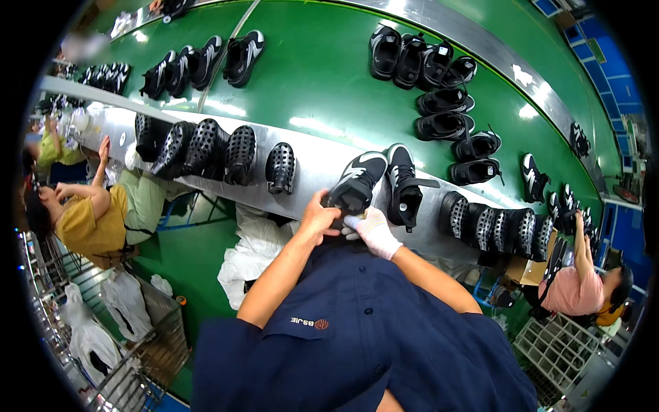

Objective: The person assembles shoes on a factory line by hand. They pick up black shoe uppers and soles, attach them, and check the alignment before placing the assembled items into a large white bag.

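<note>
- Sneaker (357,182), black with white side mark, held at the steel ledge (309,161) in front of the green conveyor belt (322,75); bare left hand (317,221) clasped about its heel, white-gloved right hand (374,232) pinching beneath.
- Judged mid-handling: not yet set down beside the second sneaker (403,187).
- Finished-looking black shoes (446,103) already riding the belt.
- Perforated black lasts (226,151) lined along the ledge.
- Wire basket (130,343) lower left, white bags inside.

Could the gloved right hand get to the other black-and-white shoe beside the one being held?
Probably yes: the right hand sits just below that shoe on the metal ledge, with nothing between them.
</note>
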Tool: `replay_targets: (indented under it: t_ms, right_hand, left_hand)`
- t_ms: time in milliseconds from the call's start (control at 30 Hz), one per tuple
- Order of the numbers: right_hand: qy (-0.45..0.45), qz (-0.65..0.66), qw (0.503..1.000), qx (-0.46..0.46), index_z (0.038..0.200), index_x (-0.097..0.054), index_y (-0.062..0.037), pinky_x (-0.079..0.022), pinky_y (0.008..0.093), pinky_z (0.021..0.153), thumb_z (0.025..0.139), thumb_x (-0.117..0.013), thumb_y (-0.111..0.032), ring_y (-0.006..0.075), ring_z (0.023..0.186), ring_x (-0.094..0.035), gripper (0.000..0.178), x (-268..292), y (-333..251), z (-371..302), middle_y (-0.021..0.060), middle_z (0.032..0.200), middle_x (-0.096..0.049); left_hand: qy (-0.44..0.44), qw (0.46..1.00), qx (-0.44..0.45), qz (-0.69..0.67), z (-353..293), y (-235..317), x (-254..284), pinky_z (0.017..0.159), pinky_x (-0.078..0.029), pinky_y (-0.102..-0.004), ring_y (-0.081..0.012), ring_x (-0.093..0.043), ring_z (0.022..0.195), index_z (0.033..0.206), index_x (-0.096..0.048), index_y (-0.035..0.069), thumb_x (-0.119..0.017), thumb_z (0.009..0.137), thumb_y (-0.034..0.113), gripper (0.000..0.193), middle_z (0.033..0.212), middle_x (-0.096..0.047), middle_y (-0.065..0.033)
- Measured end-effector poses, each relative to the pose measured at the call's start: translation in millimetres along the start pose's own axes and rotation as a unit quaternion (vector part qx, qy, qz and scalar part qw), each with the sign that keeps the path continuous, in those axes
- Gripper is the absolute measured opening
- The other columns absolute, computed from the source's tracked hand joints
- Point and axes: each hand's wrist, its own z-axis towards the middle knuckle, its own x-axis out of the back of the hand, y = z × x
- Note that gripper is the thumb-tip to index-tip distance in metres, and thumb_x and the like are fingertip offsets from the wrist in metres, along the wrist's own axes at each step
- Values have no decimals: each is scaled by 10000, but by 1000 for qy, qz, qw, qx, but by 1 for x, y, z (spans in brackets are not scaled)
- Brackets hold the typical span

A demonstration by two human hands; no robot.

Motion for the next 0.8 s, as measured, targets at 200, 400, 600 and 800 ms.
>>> replay_targets:
  t_ms: [200, 400, 600, 800]
  right_hand:
    - [-35, -251, 955, 152, 1344, -644, -21, -517, 267, 681, 869, -818, -166, 92, 716, -632, 526, 47, -94, -72, 42, 872, -703]
    - [-182, -190, 936, 234, 1012, -753, -13, -505, 283, 742, 897, -801, -90, 98, 801, -599, 145, 34, -98, -73, 28, 867, -663]
    - [-149, -194, 959, 143, 1005, -727, 13, -518, 289, 747, 925, -761, -76, 108, 798, -623, 124, 33, -101, -69, 48, 843, -697]
    - [-157, -210, 954, 142, 1006, -710, 21, -534, 299, 702, 961, -727, -106, 102, 752, -638, 136, 30, -105, -61, 71, 836, -724]
  left_hand:
    - [148, 923, -191, 301, -45, 7, 37, 944, -555, -392, -353, -641, 1060, 1399, -643, 186, -703, 719, 30, 700, 1178, -584, -210]
    - [114, 903, -245, 334, -64, 21, 43, 1029, -501, -389, -382, -585, 1141, 1401, -643, 202, -704, 723, 55, 696, 1174, -552, -211]
    - [92, 891, -292, 334, -73, 26, 45, 1070, -492, -383, -389, -578, 1181, 1373, -667, 187, -677, 709, 19, 686, 1250, -541, -215]
    - [31, 869, -351, 347, -75, 32, 53, 1096, -480, -406, -386, -570, 1233, 1348, -690, 183, -640, 685, -23, 696, 1317, -523, -204]
